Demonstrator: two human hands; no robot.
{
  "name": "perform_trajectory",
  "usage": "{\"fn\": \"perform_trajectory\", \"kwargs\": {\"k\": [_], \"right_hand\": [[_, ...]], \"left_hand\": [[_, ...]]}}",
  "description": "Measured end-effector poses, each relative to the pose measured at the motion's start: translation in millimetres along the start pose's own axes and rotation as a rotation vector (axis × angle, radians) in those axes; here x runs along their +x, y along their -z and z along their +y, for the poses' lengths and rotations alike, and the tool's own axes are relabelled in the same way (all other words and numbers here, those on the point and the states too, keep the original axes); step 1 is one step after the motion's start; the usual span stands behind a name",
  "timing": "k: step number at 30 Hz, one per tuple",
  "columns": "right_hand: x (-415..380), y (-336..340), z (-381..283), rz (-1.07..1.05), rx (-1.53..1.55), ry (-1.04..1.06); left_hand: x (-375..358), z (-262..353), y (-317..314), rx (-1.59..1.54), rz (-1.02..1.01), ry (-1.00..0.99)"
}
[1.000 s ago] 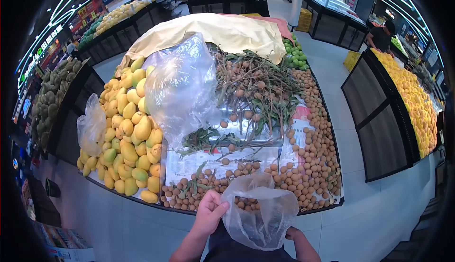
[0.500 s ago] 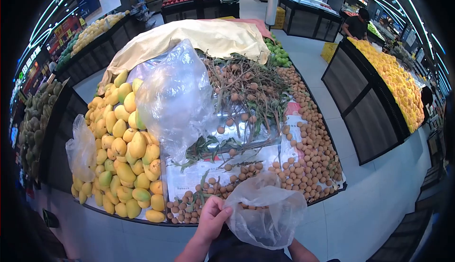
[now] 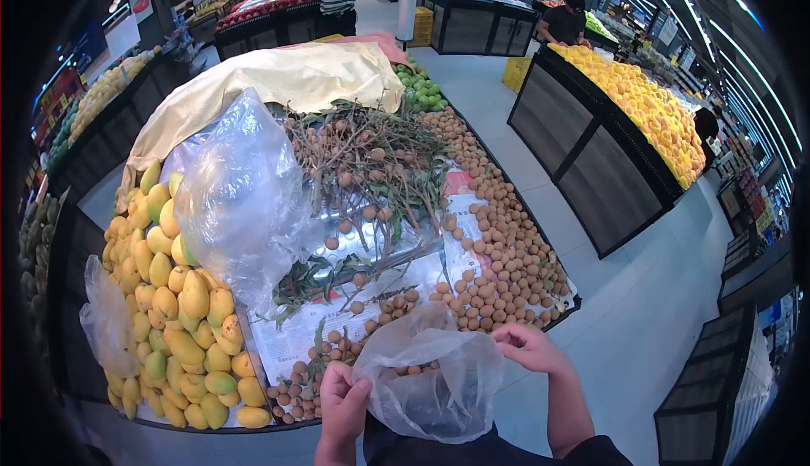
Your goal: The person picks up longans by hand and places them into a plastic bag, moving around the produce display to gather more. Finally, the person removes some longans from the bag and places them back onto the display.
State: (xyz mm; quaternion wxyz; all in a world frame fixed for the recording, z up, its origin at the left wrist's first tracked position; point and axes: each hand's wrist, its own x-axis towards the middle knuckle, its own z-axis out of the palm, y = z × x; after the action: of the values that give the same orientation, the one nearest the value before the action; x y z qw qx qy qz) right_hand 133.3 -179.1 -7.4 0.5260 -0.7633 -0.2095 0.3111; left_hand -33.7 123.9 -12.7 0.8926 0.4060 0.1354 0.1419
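Observation:
I hold a clear plastic bag (image 3: 430,377) in front of me, with a few small brown longans inside it. My left hand (image 3: 342,403) pinches the bag's left rim. On the bag's right rim my right hand (image 3: 527,345) grips the plastic, so the mouth is spread between both hands. Just beyond the bag lie loose longans (image 3: 498,272) on newspaper at the stand's near edge. A heap of bare longan twigs and leaves (image 3: 363,162) sits in the middle of the stand.
Yellow mangoes (image 3: 173,314) fill the stand's left side, with a large crumpled clear bag (image 3: 236,196) over them and a yellow cloth (image 3: 278,82) behind. An orange fruit display (image 3: 650,112) runs along the right aisle. People stand at the far stands.
My right hand has come up from under the bag and taken hold of its right rim. The view has swung right, shifting the stand leftwards in frame.

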Motion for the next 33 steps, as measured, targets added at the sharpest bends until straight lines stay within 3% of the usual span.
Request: {"fn": "perform_trajectory", "kwargs": {"k": [2,3,5,8,11,21,23,26,27,29,31,33], "right_hand": [[37,-1,-22,0.280,-0.301,0.057],[52,-4,-20,0.274,-0.299,0.076],[92,-7,-2,0.520,-0.965,0.318],[129,-18,36,0.432,-1.142,0.358],[139,-17,42,0.341,-1.145,0.347],[169,16,60,0.203,-0.897,0.694],[174,18,63,0.109,-0.898,0.541],[175,22,56,0.059,-0.850,0.549],[176,22,57,0.060,-0.850,0.566],[183,25,57,0.122,-0.571,0.723],[186,30,52,0.160,-0.573,0.738],[188,32,52,0.267,-0.287,0.657]], "left_hand": [[-1,0,-2,-0.027,0.022,-0.014],[-1,-1,-5,-0.022,0.024,-0.033],[-4,-2,-9,-0.017,0.048,-0.061],[-8,-6,-17,-0.035,0.081,-0.112],[-14,-12,-25,-0.021,0.143,-0.168],[-16,-31,-54,0.054,0.390,-0.273],[-18,-36,-58,0.058,0.407,-0.291],[-17,-41,-65,0.036,0.401,-0.325],[-18,-42,-68,0.051,0.419,-0.316],[-15,-43,-74,0.060,0.437,-0.329],[-14,-39,-86,0.146,0.496,-0.274],[-14,-38,-88,0.130,0.493,-0.285]]}}
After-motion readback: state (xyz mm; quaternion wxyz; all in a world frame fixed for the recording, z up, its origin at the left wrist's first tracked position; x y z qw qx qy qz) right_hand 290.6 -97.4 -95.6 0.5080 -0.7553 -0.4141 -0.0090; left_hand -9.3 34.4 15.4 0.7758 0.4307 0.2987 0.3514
